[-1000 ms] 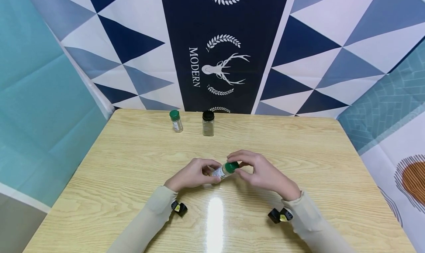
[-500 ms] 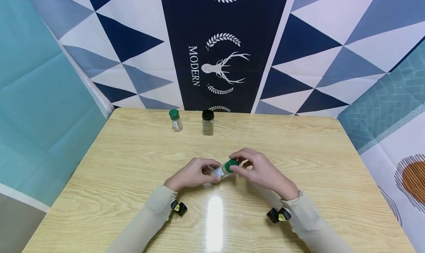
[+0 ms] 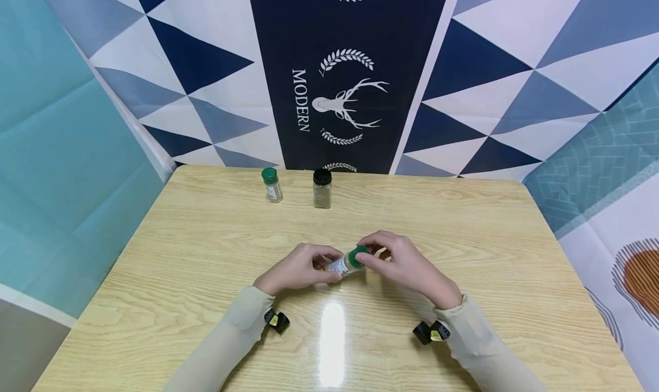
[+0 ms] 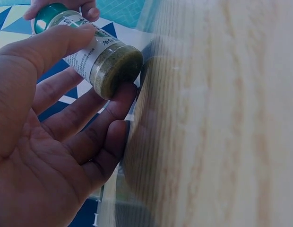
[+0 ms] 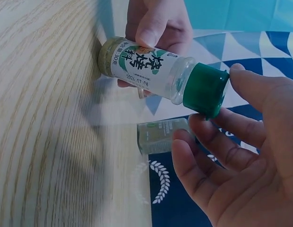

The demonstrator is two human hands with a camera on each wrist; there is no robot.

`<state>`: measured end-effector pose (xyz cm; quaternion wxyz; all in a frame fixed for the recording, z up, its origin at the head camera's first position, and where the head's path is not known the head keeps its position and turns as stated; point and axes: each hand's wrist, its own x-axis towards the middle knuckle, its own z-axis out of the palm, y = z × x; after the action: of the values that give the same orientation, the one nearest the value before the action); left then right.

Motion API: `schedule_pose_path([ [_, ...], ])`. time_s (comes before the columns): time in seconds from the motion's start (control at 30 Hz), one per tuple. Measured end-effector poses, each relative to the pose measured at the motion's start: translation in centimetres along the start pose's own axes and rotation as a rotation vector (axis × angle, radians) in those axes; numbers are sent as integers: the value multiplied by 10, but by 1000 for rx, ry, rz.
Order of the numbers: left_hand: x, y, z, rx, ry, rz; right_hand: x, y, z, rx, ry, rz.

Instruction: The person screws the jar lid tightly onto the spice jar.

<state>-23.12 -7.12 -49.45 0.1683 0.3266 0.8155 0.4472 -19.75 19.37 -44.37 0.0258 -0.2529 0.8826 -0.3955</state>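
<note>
A small clear spice jar (image 3: 340, 267) with a white label and a green cap (image 5: 205, 90) leans at a slant low over the table, its cap end toward the right. My left hand (image 3: 301, 269) holds the jar body, thumb across the label and fingers below, as the left wrist view shows. Brown-green seasoning (image 4: 116, 71) fills the bottom end. With thumb and fingertips, my right hand (image 3: 404, 266) pinches the green cap, which sits on the jar's neck. The other fingers of that hand curve loosely beneath it.
Toward the table's back edge stand another green-capped jar (image 3: 273, 187) and a square jar with a black cap (image 3: 322, 190). Behind the wooden table (image 3: 463, 226) hangs a patterned cloth (image 3: 340, 48). A bright reflection lies on the tabletop near the front.
The right thumb has shifted up onto the cap and the fingers have moved round its far side. My left hand and the jar stay almost in place.
</note>
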Motion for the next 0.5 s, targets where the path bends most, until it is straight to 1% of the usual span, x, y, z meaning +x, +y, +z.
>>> schedule_pose_path([
  [0.17,1,-1,0,-1,2,-1,-1,-1,-2,15,-5,-31],
  [0.27,1,-2,0,-5,2,-4,-1,-2,-2,27,-38,-72],
  [0.4,1,-3,1,-8,2,-6,-1,-3,1,12,-94,-117],
  [0.5,1,-3,1,-7,2,-3,0,-3,3,0,-102,-138],
])
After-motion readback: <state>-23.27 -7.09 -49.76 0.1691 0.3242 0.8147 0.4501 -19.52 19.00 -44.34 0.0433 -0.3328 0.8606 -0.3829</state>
